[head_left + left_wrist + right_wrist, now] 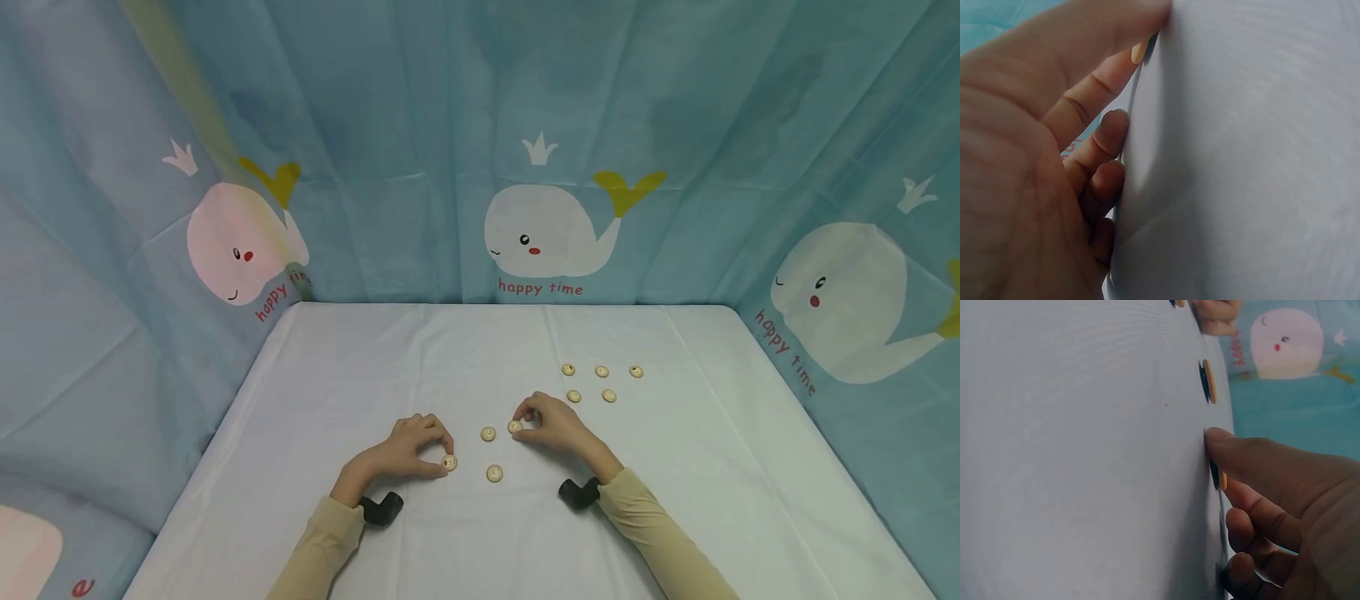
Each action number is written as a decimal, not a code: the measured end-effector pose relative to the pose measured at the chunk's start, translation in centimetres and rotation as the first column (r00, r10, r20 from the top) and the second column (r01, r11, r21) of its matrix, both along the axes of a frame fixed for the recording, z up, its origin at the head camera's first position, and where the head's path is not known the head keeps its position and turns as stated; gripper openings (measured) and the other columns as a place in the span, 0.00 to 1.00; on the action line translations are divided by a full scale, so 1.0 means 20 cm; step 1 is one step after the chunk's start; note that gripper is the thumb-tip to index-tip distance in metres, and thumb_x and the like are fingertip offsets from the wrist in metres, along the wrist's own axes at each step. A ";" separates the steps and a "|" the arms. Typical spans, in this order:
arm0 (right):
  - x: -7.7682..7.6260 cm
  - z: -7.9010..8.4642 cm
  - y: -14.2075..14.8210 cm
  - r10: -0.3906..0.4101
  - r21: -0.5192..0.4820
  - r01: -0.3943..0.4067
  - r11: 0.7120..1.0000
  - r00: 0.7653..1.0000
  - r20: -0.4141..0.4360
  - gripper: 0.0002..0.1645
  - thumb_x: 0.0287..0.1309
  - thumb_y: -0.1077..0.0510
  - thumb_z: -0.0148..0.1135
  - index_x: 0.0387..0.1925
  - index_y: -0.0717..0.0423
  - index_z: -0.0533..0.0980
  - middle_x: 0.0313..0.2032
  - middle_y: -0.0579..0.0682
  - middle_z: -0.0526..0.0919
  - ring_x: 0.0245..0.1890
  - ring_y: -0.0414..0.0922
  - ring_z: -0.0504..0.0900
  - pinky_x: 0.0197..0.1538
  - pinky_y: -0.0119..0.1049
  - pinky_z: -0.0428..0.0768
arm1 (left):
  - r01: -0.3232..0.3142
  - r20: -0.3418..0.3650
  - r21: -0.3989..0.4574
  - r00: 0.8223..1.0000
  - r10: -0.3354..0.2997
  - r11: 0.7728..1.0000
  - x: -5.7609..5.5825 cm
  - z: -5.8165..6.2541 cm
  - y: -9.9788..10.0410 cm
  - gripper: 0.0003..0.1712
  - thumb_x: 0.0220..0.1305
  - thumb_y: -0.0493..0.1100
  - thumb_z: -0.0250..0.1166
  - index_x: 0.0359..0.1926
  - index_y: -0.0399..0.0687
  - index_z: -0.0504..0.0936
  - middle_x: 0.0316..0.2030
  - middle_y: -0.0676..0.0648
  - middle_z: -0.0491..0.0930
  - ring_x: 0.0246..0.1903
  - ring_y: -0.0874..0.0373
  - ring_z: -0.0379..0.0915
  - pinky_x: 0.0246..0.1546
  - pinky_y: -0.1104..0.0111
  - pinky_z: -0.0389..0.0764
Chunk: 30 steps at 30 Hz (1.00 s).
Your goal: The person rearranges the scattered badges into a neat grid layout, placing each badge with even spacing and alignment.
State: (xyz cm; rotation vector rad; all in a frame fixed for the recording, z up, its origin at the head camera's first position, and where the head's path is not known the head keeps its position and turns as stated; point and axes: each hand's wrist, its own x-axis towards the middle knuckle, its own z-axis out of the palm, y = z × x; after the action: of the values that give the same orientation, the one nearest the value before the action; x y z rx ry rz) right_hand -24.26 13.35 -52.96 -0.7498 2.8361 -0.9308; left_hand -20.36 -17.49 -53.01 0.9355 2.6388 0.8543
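My left hand point(408, 450) pinches a small round wooden disc point(449, 462) with dark markings, thumb and index finger at its edges. In the left wrist view, only a sliver of that disc point(1140, 51) shows between the fingers. My right hand point(557, 423) pinches a second wooden disc point(514, 426) by its rim, close over the white cloth. The right wrist view shows this disc point(1222, 481) edge-on behind the thumb. Between the hands lie two loose discs, an upper one point(488, 434) and a lower one point(494, 473).
Beyond my right hand, several more discs lie in two rows, among them a front one point(573, 396) and a far-right one point(636, 372). A white cloth point(337, 358) covers the table. Blue curtains point(420, 233) with whale prints hang at its back and sides.
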 end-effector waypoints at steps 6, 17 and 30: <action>0.00 0.00 0.00 -0.007 0.009 0.007 1.000 1.000 -0.007 0.14 0.43 0.45 0.72 0.31 0.43 0.78 0.28 0.38 0.72 0.24 0.35 0.65 0.28 0.28 0.65 | 0.007 0.001 0.009 1.000 -0.007 1.000 0.01 0.01 0.00 0.13 0.51 0.57 0.68 0.37 0.66 0.76 0.38 0.61 0.67 0.40 0.64 0.59 0.51 0.52 0.54; 0.00 0.00 0.03 0.008 -0.053 -0.007 0.999 1.000 0.015 0.14 0.44 0.46 0.72 0.31 0.45 0.77 0.28 0.40 0.73 0.28 0.36 0.68 0.32 0.30 0.66 | 0.014 -0.006 0.008 1.000 -0.014 1.000 0.01 0.02 0.01 0.13 0.51 0.56 0.69 0.37 0.65 0.77 0.38 0.60 0.68 0.40 0.64 0.59 0.51 0.51 0.55; 0.01 0.04 0.11 -0.081 -0.046 0.084 0.995 0.995 0.065 0.15 0.42 0.46 0.73 0.31 0.43 0.77 0.29 0.40 0.73 0.31 0.38 0.68 0.36 0.34 0.67 | 0.015 -0.010 0.009 1.000 -0.015 1.000 0.00 0.01 0.00 0.12 0.52 0.57 0.68 0.37 0.66 0.76 0.38 0.61 0.67 0.40 0.64 0.58 0.50 0.51 0.55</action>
State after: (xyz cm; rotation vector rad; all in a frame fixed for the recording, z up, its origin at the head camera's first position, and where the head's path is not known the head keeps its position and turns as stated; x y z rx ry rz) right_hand -24.15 15.64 -52.21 -0.6004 2.8188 -1.0189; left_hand -20.29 -17.43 -52.76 0.9627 2.6352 0.8617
